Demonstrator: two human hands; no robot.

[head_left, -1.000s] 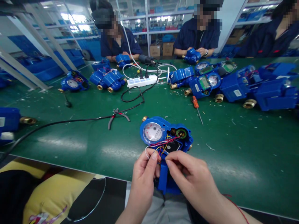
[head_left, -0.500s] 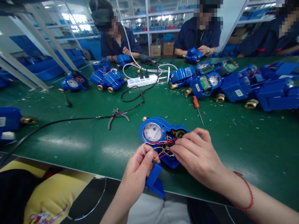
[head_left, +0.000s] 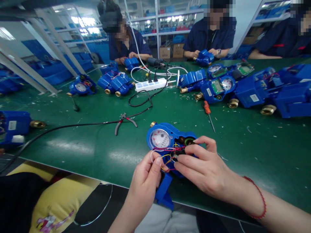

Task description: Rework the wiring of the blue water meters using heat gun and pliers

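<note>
An open blue water meter [head_left: 167, 139] with a white dial lies on the green table [head_left: 97, 152] near its front edge. Thin red, yellow and white wires [head_left: 167, 153] spill from its open cavity. My left hand [head_left: 147, 179] is closed, pinching the wire bundle and holding a blue cover piece [head_left: 164, 192] that hangs over the table edge. My right hand [head_left: 206, 166] lies over the meter's right part, its fingertips pinched on the wires inside the cavity. A red cord circles my right wrist.
Pliers [head_left: 125, 121] and a black cable lie left of the meter, an orange-handled screwdriver [head_left: 209, 111] behind it. Several blue meters [head_left: 218, 87] crowd the far right and back. A white power strip [head_left: 152, 85] sits mid-table. Three people in dark blue sit opposite, handling meters.
My right hand moved from the cover piece up onto the meter's cavity. The blue cover tilted and dropped lower in my left hand. The camera shifted slightly.
</note>
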